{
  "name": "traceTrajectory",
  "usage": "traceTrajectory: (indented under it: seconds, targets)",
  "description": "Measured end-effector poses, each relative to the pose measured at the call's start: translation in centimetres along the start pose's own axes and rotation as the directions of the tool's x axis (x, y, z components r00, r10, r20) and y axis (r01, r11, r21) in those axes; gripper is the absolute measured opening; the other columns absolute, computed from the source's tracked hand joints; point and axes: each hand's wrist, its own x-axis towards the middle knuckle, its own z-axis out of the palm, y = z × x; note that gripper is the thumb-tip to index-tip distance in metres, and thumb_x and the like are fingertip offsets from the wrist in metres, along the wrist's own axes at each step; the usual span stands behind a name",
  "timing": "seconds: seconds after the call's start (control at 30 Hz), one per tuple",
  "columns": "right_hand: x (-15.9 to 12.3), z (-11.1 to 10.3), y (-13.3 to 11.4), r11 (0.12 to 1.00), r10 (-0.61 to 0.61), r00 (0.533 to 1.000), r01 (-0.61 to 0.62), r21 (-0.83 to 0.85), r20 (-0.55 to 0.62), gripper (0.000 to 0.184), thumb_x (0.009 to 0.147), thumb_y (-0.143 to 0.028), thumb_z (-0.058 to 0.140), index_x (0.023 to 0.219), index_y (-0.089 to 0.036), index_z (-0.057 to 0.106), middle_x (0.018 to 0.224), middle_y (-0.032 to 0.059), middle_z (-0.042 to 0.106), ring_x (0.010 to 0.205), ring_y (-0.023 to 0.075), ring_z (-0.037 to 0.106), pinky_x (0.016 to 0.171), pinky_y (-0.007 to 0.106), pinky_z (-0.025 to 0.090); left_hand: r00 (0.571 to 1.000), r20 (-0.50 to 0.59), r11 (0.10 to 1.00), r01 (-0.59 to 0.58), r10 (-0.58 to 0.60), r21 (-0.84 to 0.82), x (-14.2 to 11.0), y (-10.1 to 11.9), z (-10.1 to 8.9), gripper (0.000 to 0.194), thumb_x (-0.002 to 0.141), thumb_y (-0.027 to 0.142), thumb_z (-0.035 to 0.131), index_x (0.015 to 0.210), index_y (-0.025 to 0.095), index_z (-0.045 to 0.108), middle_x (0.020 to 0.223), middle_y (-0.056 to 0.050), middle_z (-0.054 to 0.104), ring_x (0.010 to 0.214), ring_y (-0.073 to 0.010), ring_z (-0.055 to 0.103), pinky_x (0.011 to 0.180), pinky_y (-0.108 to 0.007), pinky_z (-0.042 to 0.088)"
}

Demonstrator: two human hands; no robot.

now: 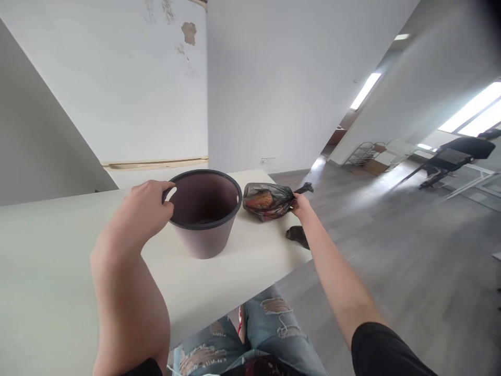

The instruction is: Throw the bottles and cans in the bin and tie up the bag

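Note:
A mauve plastic bin [206, 240] with a dark rim stands upright on the white table [250, 271], and its inside looks bare. My left hand [151, 206] is closed on the left side of its rim, by the handle slot. To the right of the bin lies a tied black see-through garbage bag [268, 201] with reddish and orange rubbish in it. My right hand [300, 204] grips the bag at its gathered neck, and the knotted end sticks out past my fingers. A small dark bundle [297, 236] rests near the table's right edge, partly hidden behind my right forearm.
The table's right end and front edge drop to a grey wood floor [371, 235]. Behind the table rises a white wall [258, 94]. Far to the right are a wire rack with boxes [376, 159] and a black piece of furniture [454, 156].

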Motion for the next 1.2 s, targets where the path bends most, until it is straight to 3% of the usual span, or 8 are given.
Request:
traceTrajectory:
  seconds: [0.23, 0.53, 0.67, 0.8, 0.87, 0.97, 1.07, 1.2]
  targets:
    - [-1.9, -3.5, -0.8, 0.958, 0.071, 0.996, -0.085, -0.274, -0.061, 0.014, 0.095, -0.024, 0.068, 0.086, -0.019, 0.058, 0.067, -0.0016, 0.059, 0.060, 0.0139, 0.057, 0.059, 0.028, 0.054, 0.999, -0.032, 0.999, -0.043, 0.042, -0.002, 0.2, -0.7, 0.5, 0.060, 0.084, 0.029, 0.060, 0.143, 0.030, 0.069, 0.124, -0.014, 0.074, 0.119, -0.0429, 0.065, 0.084, -0.049, 0.058]
    - [-7.7, -7.9, -1.1, 0.833, -0.248, 0.958, 0.136, -0.536, -0.142, 0.021, 0.082, -0.024, 0.076, 0.099, -0.019, 0.065, 0.095, 0.0105, 0.073, 0.095, 0.0262, 0.069, 0.094, 0.041, 0.055, 0.995, -0.080, 0.997, -0.069, 0.065, -0.045, 0.1, -0.8, 0.6, 0.051, 0.084, 0.031, 0.063, 0.134, 0.033, 0.072, 0.112, -0.014, 0.074, 0.114, -0.0417, 0.066, 0.077, -0.046, 0.055]
    - [-12.3, -11.4, 0.9, 0.511, -0.312, 0.946, 0.248, -0.823, 0.091, 0.027, 0.079, -0.037, 0.079, 0.099, -0.022, 0.071, 0.111, 0.0138, 0.074, 0.112, 0.0342, 0.067, 0.099, 0.044, 0.050, 0.999, -0.042, 0.998, -0.032, 0.030, -0.049, -0.1, -0.5, 0.6, 0.050, 0.087, 0.033, 0.062, 0.137, 0.034, 0.070, 0.113, -0.012, 0.074, 0.113, -0.0404, 0.066, 0.079, -0.046, 0.055]
    - [-15.8, -13.7, 2.6, 0.285, -0.191, 0.944, 0.317, -0.905, 0.270, 0.006, 0.080, -0.030, 0.070, 0.080, -0.024, 0.069, 0.082, 0.0073, 0.072, 0.079, 0.0284, 0.066, 0.075, 0.038, 0.048, 0.998, -0.062, 0.997, -0.011, 0.007, -0.071, -0.3, 0.0, -0.1, 0.048, 0.090, 0.037, 0.063, 0.138, 0.033, 0.069, 0.118, -0.013, 0.074, 0.120, -0.0412, 0.063, 0.087, -0.049, 0.055]
    - [-17.5, -13.4, 2.2, 0.368, -0.289, 0.937, 0.297, -0.881, 0.195, 0.012, 0.082, -0.032, 0.068, 0.073, -0.024, 0.066, 0.068, 0.0046, 0.065, 0.066, 0.0252, 0.059, 0.068, 0.036, 0.045, 0.980, -0.199, 0.993, -0.027, 0.003, -0.119, -1.0, 0.9, -0.8, 0.044, 0.092, 0.038, 0.065, 0.135, 0.030, 0.070, 0.126, -0.012, 0.072, 0.119, -0.0386, 0.063, 0.095, -0.050, 0.054]
    - [-21.0, -10.0, 0.7, 0.748, -0.409, 0.911, 0.364, -0.554, 0.046, 0.024, 0.084, -0.047, 0.075, 0.090, -0.023, 0.073, 0.079, 0.0043, 0.071, 0.072, 0.0236, 0.063, 0.069, 0.034, 0.048, 0.927, -0.375, 0.948, -0.135, 0.018, -0.289, -3.0, 3.8, -1.4, 0.028, 0.097, 0.038, 0.064, 0.120, 0.027, 0.076, 0.115, -0.009, 0.074, 0.100, -0.0288, 0.068, 0.091, -0.044, 0.055]
    - [-24.9, -3.9, -0.8, 0.933, -0.357, 0.934, 0.357, -0.041, -0.012, 0.044, 0.076, -0.053, 0.090, 0.106, -0.025, 0.074, 0.098, 0.0044, 0.077, 0.088, 0.0230, 0.070, 0.079, 0.034, 0.055, 0.944, -0.226, 0.796, -0.325, 0.241, -0.510, -5.3, 7.9, 0.4, 0.021, 0.096, 0.042, 0.068, 0.104, 0.026, 0.078, 0.089, -0.004, 0.075, 0.078, -0.0212, 0.067, 0.074, -0.036, 0.054]
    - [-28.3, 2.6, -1.7, 0.938, -0.305, 0.929, 0.256, 0.233, 0.208, 0.045, 0.084, -0.057, 0.086, 0.117, -0.028, 0.075, 0.113, 0.0058, 0.076, 0.095, 0.0220, 0.071, 0.080, 0.033, 0.059, 0.840, -0.066, 0.656, -0.467, 0.539, -0.593, -6.2, 12.1, 5.1, 0.031, 0.082, 0.029, 0.084, 0.111, 0.025, 0.075, 0.101, -0.006, 0.077, 0.086, -0.0216, 0.069, 0.073, -0.034, 0.054]
